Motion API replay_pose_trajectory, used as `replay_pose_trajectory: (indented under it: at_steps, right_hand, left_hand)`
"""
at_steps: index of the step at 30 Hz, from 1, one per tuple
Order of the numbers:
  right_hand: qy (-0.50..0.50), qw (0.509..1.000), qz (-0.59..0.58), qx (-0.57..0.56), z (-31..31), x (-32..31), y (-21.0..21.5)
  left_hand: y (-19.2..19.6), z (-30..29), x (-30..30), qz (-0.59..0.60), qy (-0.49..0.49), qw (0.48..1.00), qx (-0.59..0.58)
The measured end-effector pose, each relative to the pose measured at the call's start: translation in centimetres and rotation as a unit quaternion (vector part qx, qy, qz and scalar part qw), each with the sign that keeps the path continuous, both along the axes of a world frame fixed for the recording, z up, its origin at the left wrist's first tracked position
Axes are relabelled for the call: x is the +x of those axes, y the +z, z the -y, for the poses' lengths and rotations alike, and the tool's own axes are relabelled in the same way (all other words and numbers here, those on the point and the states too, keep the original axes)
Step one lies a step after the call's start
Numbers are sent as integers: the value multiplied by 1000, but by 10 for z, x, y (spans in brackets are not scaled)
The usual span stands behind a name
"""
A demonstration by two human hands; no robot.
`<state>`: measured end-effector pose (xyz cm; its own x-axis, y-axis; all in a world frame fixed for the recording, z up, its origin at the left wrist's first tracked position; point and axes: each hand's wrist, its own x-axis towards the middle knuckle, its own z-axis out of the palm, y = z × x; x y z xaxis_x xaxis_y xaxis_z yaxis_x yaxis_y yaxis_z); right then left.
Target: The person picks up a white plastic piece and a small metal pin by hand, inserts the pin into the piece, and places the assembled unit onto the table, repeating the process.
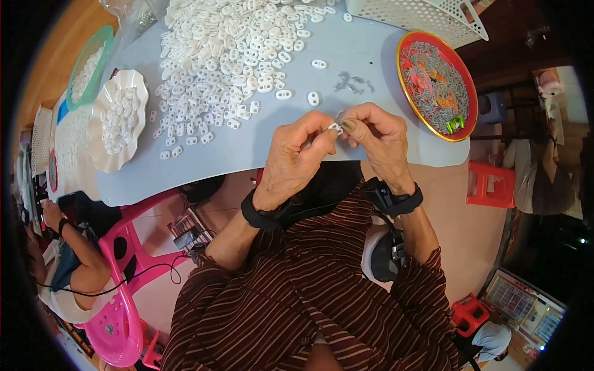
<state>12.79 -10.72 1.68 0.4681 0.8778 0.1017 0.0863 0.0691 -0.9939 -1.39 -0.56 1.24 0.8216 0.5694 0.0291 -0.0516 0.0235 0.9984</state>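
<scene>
In front of me, just over the table's near edge, my two hands meet fingertip to fingertip. My left hand [291,154] is closed, pinching a small white plastic piece with two holes [336,128] between thumb and forefinger. My right hand [385,141] is pinched shut against the piece's right side; whatever lies between its thumb and finger is too small and covered to name. Beyond the hands spreads a big pile of similar white two-hole pieces [216,62]. Several small grey pieces [352,83] lie loose just beyond my right hand.
A red gold-rimmed bowl [401,74] of grey pieces stands at the right. Left on the grey table [185,170] are a scalloped white dish [105,162] of white pieces and a green basket [106,46]. A perforated white basket [408,15] is at the back. Another person's arm [83,260] shows lower left.
</scene>
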Motion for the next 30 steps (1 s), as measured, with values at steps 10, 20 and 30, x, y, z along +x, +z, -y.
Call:
replay_pose_trajectory:
  at_steps: [10,20,30]
  right_hand:
    - [-26,1000,12,8,-1,-7,-2]
    - [-57,994,-82,40,-2,-9,3]
    - [-49,998,-30,40,-1,-5,-3]
  left_hand:
    - [-4,2,0,4,3,1000,2]
    - [-1,-13,14,-47,193,876,440]
    - [-3,-10,26,-103,144,834,523]
